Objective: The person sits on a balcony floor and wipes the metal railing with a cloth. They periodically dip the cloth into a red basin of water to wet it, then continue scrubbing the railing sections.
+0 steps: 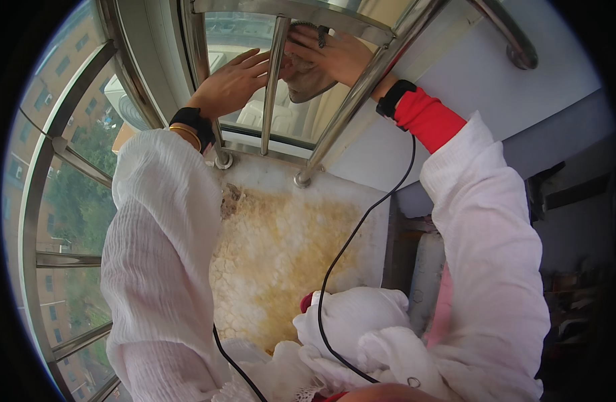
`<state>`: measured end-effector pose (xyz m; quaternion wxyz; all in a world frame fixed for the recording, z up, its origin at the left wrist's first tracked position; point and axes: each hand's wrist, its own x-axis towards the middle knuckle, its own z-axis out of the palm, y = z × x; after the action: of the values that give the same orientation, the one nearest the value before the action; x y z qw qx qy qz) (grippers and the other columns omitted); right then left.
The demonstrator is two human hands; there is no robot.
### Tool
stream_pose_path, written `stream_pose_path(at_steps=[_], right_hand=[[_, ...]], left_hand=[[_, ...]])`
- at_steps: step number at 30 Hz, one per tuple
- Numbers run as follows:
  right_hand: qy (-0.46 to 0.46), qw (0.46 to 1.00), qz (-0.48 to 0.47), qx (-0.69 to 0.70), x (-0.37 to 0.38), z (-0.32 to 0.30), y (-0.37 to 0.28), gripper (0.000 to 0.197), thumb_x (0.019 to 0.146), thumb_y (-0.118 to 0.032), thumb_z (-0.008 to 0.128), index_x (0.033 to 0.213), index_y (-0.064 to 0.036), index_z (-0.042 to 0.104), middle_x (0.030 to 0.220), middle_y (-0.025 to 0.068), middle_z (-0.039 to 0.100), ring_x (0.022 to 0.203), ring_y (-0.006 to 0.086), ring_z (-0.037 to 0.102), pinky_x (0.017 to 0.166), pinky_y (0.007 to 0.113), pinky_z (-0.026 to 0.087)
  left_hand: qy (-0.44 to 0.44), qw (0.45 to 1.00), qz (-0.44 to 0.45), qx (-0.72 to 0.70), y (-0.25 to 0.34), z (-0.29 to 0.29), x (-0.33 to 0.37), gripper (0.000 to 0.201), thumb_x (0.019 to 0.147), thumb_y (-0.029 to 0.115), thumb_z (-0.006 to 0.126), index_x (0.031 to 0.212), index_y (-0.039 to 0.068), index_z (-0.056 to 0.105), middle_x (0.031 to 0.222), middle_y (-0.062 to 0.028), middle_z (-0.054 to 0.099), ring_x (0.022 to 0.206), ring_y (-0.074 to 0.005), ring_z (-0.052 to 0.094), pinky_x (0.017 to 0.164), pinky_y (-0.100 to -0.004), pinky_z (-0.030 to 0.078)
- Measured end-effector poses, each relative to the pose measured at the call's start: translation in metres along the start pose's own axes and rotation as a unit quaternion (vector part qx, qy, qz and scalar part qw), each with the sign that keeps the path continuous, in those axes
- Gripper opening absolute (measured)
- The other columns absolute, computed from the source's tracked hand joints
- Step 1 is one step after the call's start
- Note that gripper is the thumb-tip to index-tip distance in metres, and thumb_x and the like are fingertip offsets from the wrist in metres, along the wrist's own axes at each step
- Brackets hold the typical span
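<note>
Between the metal bars (pixel 274 87) of a window guard, my right hand (pixel 334 59) lies over a grey-brown cloth (pixel 312 86) against the window glass (pixel 254 115). Its fingers press on the cloth, which hangs down below them. My left hand (pixel 231 86) reaches in from the left, fingers stretched out and apart. Its fingertips pass by an upright bar close to the cloth's left edge; whether they touch the cloth I cannot tell. Black bands circle both wrists.
Below the bars is a ledge (pixel 281 261) with yellow-brown stains and cracked paint. Curved metal railings (pixel 30 201) run along the left, with buildings and trees outside. A black cable (pixel 351 234) hangs from my right wrist. A metal handrail (pixel 505 30) is fixed at upper right.
</note>
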<state>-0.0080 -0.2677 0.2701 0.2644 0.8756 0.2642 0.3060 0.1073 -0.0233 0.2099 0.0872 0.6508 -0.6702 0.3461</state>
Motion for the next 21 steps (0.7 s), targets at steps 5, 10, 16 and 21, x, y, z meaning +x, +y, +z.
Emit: stream_pose_path(at_steps=[5, 10, 16, 21], right_hand=[[-0.055, 0.997, -0.051, -0.017, 0.002, -0.003, 0.000, 0.072, 0.092, -0.017, 0.054, 0.158, -0.0230, 0.027, 0.156, 0.0000, 0.041, 0.134, 0.0170, 0.049, 0.108, 0.041, 0.041], [-0.129, 0.982, -0.088, -0.111, -0.031, -0.022, -0.001, 0.063, 0.093, -0.017, 0.053, 0.153, -0.0172, 0.035, 0.155, 0.0009, 0.042, 0.140, 0.0192, 0.043, 0.115, 0.044, 0.034], [-0.226, 0.974, 0.005, 0.003, -0.087, -0.097, -0.031, 0.042, 0.085, -0.006, 0.059, 0.126, -0.0092, 0.063, 0.140, 0.0107, 0.056, 0.128, 0.0279, 0.053, 0.108, 0.042, 0.041], [0.014, 0.990, 0.134, 0.051, -0.081, -0.155, -0.052, 0.038, 0.075, -0.005, 0.071, 0.112, -0.0085, 0.067, 0.109, 0.0095, 0.062, 0.102, 0.0280, 0.058, 0.091, 0.039, 0.049]], left_hand=[[0.018, 0.997, 0.050, 0.063, -0.004, 0.022, 0.021, 0.046, 0.092, 0.012, 0.057, 0.137, 0.020, 0.052, 0.135, 0.0036, 0.054, 0.130, -0.0188, 0.048, 0.117, -0.0344, 0.037], [0.031, 0.996, -0.018, 0.082, -0.004, 0.023, 0.027, 0.030, 0.089, 0.016, 0.061, 0.119, 0.013, 0.059, 0.120, 0.0007, 0.056, 0.116, -0.0200, 0.055, 0.103, -0.0325, 0.048], [0.073, 0.975, -0.186, 0.093, -0.034, 0.005, 0.049, 0.037, 0.092, 0.007, 0.055, 0.128, -0.004, 0.053, 0.132, -0.0192, 0.055, 0.123, -0.0351, 0.052, 0.107, -0.0350, 0.038], [0.187, 0.952, -0.236, -0.062, -0.012, 0.060, 0.020, 0.025, 0.088, 0.009, 0.059, 0.113, 0.009, 0.060, 0.110, -0.0101, 0.057, 0.100, -0.0329, 0.063, 0.082, -0.0444, 0.055]])
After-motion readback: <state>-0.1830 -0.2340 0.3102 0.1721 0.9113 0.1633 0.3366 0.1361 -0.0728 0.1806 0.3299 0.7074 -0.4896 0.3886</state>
